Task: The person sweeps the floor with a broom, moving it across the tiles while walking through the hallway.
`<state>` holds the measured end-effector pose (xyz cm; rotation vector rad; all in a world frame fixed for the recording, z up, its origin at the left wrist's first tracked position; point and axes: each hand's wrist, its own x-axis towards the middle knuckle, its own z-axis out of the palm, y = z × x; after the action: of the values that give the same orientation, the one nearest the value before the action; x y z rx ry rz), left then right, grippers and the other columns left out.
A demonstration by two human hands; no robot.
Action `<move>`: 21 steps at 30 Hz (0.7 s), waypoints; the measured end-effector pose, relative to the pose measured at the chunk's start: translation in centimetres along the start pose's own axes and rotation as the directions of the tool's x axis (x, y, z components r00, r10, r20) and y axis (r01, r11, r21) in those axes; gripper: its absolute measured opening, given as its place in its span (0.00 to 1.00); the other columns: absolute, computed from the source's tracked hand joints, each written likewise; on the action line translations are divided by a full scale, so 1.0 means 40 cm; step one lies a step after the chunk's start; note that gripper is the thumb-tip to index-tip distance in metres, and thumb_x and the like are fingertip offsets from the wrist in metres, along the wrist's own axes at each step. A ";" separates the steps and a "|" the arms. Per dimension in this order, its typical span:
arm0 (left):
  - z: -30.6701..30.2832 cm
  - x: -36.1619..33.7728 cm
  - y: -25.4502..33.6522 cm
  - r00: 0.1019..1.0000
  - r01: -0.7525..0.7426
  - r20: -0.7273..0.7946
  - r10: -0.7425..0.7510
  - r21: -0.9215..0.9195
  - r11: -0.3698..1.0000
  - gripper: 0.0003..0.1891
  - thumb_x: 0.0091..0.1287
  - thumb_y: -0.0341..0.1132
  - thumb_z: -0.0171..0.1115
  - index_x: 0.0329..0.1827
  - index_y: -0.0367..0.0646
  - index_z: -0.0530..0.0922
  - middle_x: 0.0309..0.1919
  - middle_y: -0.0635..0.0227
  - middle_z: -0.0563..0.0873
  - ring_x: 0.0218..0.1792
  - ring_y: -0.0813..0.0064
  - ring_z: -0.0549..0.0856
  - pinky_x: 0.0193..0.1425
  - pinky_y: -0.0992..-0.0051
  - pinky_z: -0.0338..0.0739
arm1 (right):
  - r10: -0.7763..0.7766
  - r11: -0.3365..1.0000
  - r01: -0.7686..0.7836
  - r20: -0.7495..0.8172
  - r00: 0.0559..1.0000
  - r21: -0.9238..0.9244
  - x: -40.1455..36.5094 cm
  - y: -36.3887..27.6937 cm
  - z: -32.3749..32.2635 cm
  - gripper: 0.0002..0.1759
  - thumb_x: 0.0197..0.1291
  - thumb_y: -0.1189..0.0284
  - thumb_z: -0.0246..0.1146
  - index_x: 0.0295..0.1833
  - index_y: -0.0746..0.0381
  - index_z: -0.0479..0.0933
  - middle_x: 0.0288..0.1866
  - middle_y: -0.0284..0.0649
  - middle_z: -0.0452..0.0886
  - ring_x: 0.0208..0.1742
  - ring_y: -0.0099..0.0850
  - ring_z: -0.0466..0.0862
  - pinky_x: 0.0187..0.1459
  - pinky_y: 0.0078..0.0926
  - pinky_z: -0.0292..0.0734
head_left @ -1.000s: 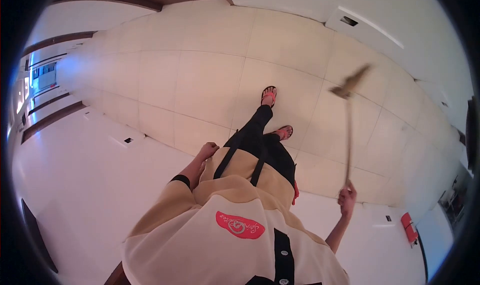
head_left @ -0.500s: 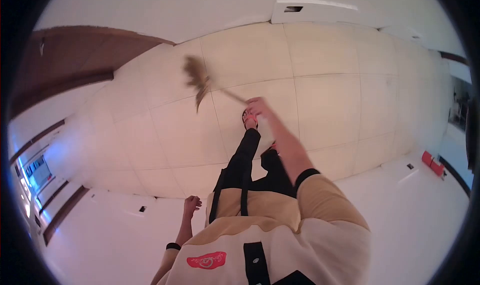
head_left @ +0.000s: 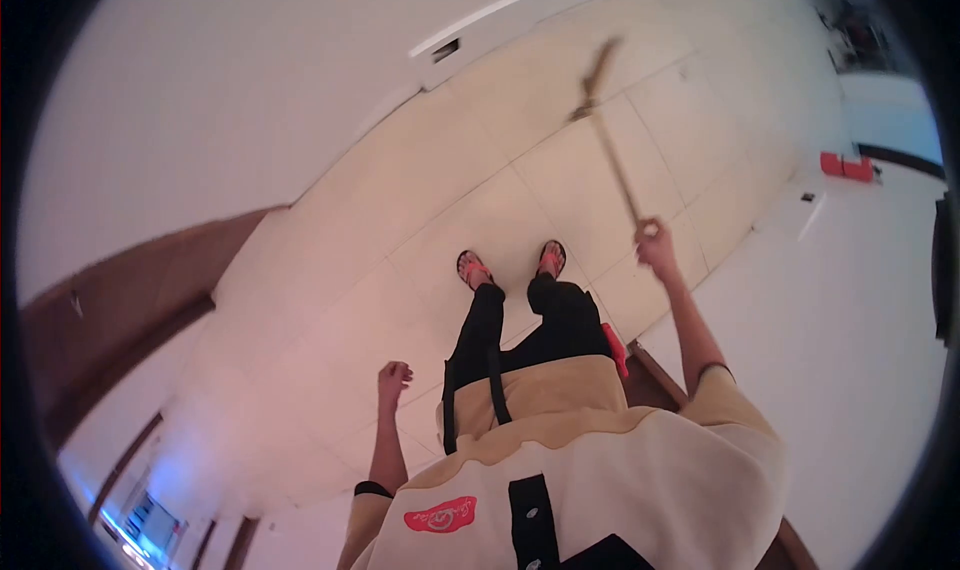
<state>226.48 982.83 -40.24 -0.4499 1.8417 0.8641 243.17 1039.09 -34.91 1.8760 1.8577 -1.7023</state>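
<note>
Blurrily, the broom (head_left: pixel 612 160) ends in a smeared head, bristles hard to make out. Open floor (head_left: pixel 450 200) lies round the feet, with a white wall (head_left: pixel 860 350) close on the right. The right hand (head_left: pixel 655 245), clamped on the stick, has swung out from the centre; the left hand (head_left: pixel 393 375) hangs loosely curled, empty.

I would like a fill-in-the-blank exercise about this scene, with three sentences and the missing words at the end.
1. The right hand grips the broom; the empty hand is the ____ one.
2. The floor is laid with pale ____.
3. The person's trousers are ____ in colour.

Missing words: left; tiles; black.
</note>
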 end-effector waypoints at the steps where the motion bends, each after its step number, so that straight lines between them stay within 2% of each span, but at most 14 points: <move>1: -0.009 0.030 0.056 0.998 -0.058 0.008 0.058 0.060 0.997 0.10 0.58 0.38 0.50 0.32 0.42 0.74 0.23 0.68 0.80 0.23 0.81 0.78 0.22 0.82 0.71 | 0.016 1.000 -0.016 0.107 0.994 -0.003 -0.087 0.019 0.000 0.11 0.48 0.76 0.54 0.41 0.59 0.67 0.18 0.33 0.70 0.13 0.18 0.67 0.10 0.16 0.60; 4: -0.009 0.119 0.272 0.966 -0.258 0.063 0.250 0.242 0.935 0.10 0.58 0.37 0.50 0.28 0.41 0.74 0.22 0.69 0.79 0.22 0.82 0.77 0.22 0.82 0.69 | 0.163 0.986 -0.158 0.409 0.898 -0.046 -0.262 -0.007 0.048 0.18 0.45 0.76 0.58 0.45 0.58 0.66 0.19 0.32 0.70 0.13 0.17 0.66 0.12 0.15 0.61; 5: -0.003 0.156 0.358 0.930 -0.368 0.103 0.353 0.287 0.884 0.09 0.59 0.36 0.50 0.27 0.41 0.73 0.21 0.69 0.78 0.21 0.82 0.76 0.22 0.82 0.69 | 0.075 0.997 -0.070 0.512 0.856 -0.030 -0.254 0.057 0.093 0.20 0.43 0.76 0.58 0.46 0.60 0.67 0.20 0.35 0.72 0.14 0.21 0.69 0.13 0.19 0.63; 7: 0.040 0.212 0.586 0.849 -0.517 0.137 0.510 0.411 0.751 0.09 0.60 0.34 0.48 0.27 0.39 0.73 0.18 0.71 0.75 0.21 0.82 0.73 0.27 0.82 0.68 | 0.103 0.990 -0.031 0.559 0.823 -0.136 -0.210 0.128 0.220 0.17 0.40 0.76 0.58 0.42 0.62 0.73 0.21 0.38 0.75 0.15 0.24 0.71 0.14 0.21 0.66; 8: 0.058 0.237 0.718 0.787 -0.595 0.151 0.598 0.441 0.672 0.10 0.60 0.35 0.49 0.26 0.38 0.73 0.18 0.70 0.76 0.22 0.82 0.73 0.28 0.80 0.68 | 0.132 0.988 -0.060 0.582 0.802 -0.141 -0.182 0.111 0.277 0.16 0.38 0.76 0.58 0.40 0.62 0.75 0.18 0.40 0.75 0.14 0.26 0.72 0.16 0.23 0.68; 11: 0.180 0.176 1.142 0.540 -0.712 0.183 0.822 0.620 0.330 0.09 0.59 0.34 0.50 0.31 0.37 0.74 0.23 0.64 0.78 0.26 0.77 0.75 0.32 0.77 0.69 | 0.021 0.960 0.166 0.652 0.758 -0.225 -0.011 0.170 0.406 0.09 0.35 0.77 0.58 0.29 0.64 0.76 0.15 0.40 0.74 0.14 0.27 0.74 0.16 0.25 0.69; 12: 0.229 0.125 1.283 0.465 -0.687 0.202 0.862 0.696 0.208 0.08 0.58 0.34 0.52 0.32 0.38 0.74 0.25 0.62 0.78 0.27 0.74 0.75 0.33 0.75 0.69 | -0.020 0.937 0.242 0.653 0.757 -0.252 0.062 0.184 0.425 0.08 0.34 0.77 0.58 0.25 0.65 0.77 0.15 0.42 0.74 0.15 0.29 0.75 0.17 0.27 0.70; 14: 0.293 0.077 1.552 0.260 -0.610 0.207 0.943 0.792 -0.006 0.07 0.57 0.32 0.52 0.34 0.38 0.73 0.29 0.60 0.77 0.32 0.64 0.76 0.37 0.71 0.70 | 0.074 0.966 0.103 0.636 0.769 -0.238 0.244 0.176 0.387 0.05 0.34 0.78 0.56 0.21 0.68 0.76 0.14 0.43 0.75 0.15 0.30 0.76 0.16 0.28 0.70; 15: 0.334 0.028 1.687 0.035 -0.502 0.311 0.950 0.827 -0.252 0.08 0.55 0.31 0.54 0.37 0.40 0.71 0.34 0.60 0.76 0.38 0.62 0.75 0.42 0.70 0.69 | 0.129 0.961 0.062 0.634 0.763 -0.270 0.364 0.170 0.361 0.05 0.35 0.78 0.55 0.19 0.69 0.75 0.15 0.43 0.75 0.15 0.31 0.76 0.16 0.30 0.71; 16: 0.366 0.001 1.820 -0.089 -0.440 0.368 0.926 0.819 -0.368 0.12 0.54 0.30 0.56 0.41 0.41 0.70 0.38 0.59 0.75 0.43 0.60 0.73 0.47 0.67 0.66 | 0.063 0.950 0.136 0.599 0.798 -0.280 0.471 0.149 0.293 0.06 0.36 0.77 0.55 0.19 0.69 0.75 0.15 0.43 0.75 0.15 0.31 0.76 0.16 0.29 0.72; 17: 0.402 -0.046 1.950 -0.144 -0.293 0.434 0.889 0.840 -0.458 0.14 0.53 0.30 0.56 0.44 0.42 0.69 0.42 0.58 0.73 0.48 0.59 0.70 0.50 0.65 0.65 | 0.051 0.972 0.066 0.474 0.879 -0.227 0.562 0.114 0.221 0.05 0.36 0.77 0.55 0.19 0.68 0.75 0.15 0.42 0.76 0.14 0.30 0.76 0.15 0.28 0.73; 18: 0.449 -0.094 2.056 -0.270 -0.060 0.463 0.844 0.867 -0.495 0.17 0.54 0.33 0.56 0.47 0.46 0.67 0.49 0.58 0.69 0.52 0.58 0.67 0.51 0.60 0.64 | 0.109 0.981 -0.033 0.407 0.907 -0.189 0.642 0.050 0.119 0.05 0.37 0.77 0.55 0.19 0.66 0.75 0.15 0.40 0.75 0.13 0.29 0.74 0.14 0.25 0.72; 19: 0.512 -0.151 2.141 -0.277 0.109 0.415 0.867 0.910 -0.401 0.20 0.56 0.38 0.55 0.52 0.51 0.65 0.57 0.60 0.63 0.56 0.58 0.63 0.53 0.55 0.61 | 0.159 0.986 -0.121 0.403 0.901 -0.118 0.738 0.012 0.025 0.05 0.38 0.76 0.55 0.19 0.65 0.76 0.15 0.39 0.75 0.12 0.27 0.73 0.14 0.25 0.71; 21: 0.589 -0.219 2.315 -0.409 0.333 0.522 0.748 0.849 -0.410 0.25 0.57 0.44 0.52 0.59 0.60 0.60 0.61 0.68 0.57 0.60 0.61 0.60 0.55 0.53 0.58 | 0.095 0.987 -0.128 0.297 0.950 0.094 0.902 -0.047 -0.146 0.08 0.37 0.79 0.57 0.28 0.64 0.76 0.15 0.37 0.75 0.10 0.21 0.68 0.09 0.19 0.61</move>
<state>185.36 1061.90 -4.66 2.5282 3.1774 -0.4804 235.29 1068.86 -54.65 1.6175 1.5476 -1.9558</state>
